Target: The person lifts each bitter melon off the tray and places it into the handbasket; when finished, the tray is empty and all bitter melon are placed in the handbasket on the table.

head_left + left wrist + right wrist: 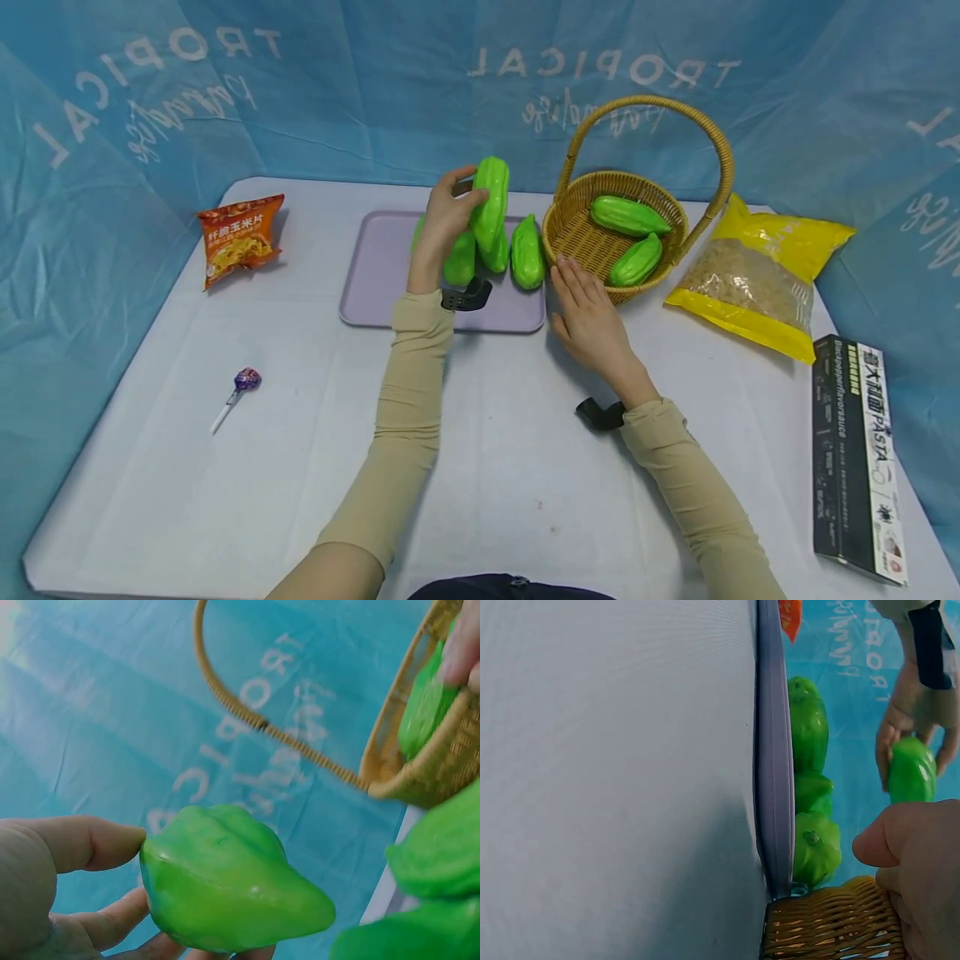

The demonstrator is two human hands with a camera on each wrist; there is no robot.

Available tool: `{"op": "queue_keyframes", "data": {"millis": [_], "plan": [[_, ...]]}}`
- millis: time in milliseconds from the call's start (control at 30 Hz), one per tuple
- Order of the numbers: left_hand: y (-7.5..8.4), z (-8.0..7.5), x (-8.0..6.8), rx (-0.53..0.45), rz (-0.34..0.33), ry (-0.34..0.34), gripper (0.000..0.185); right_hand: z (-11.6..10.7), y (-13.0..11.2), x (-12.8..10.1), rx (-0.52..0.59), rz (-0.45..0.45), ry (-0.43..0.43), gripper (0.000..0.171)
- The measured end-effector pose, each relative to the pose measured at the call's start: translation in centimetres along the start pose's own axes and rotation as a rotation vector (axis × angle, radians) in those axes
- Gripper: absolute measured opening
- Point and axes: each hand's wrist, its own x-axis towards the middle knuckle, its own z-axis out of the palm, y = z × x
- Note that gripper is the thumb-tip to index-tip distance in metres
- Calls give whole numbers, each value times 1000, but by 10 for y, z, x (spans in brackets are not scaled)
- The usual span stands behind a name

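My left hand [447, 218] holds a green, ridged, papaya-shaped fruit [491, 200] up over the lilac tray [367, 308]. Thumb and fingers grip one end of it in the left wrist view, and its pointed end [300, 904] faces away from the palm. On the tray beneath lie several more such fruits [528, 254], partly hidden by the left hand. Fingers straight, my right hand [592, 321] rests at the near left rim of the wicker basket [573, 242]. Inside the basket are two green fruits [628, 216].
The basket's tall handle [648, 102] arches above it. To its right lie a yellow bag [761, 279] and a black pasta box [858, 458]. An orange snack bag [240, 240] and a lollipop [246, 381] are on the left. A blue curtain [420, 92] hangs behind the table.
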Motion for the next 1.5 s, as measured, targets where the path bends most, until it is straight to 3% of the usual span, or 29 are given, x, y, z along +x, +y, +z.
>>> {"op": "queue_keyframes", "data": {"millis": [367, 533, 967, 1233, 1500], "plan": [[12, 37, -2, 19, 19, -112, 52, -1, 1, 0, 6, 12, -12, 64], [18, 50, 1, 10, -15, -155, 52, -1, 1, -1, 1, 13, -7, 64], [29, 78, 14, 28, -62, -300, 49, 1, 2, -1, -5, -16, 48, 61], [42, 96, 20, 49, -51, -345, 52, 3, 3, 0, 2, -21, 91, 58], [45, 110, 27, 67, -121, -389, 51, 3, 1, -1, -7, -44, 112, 59]]}}
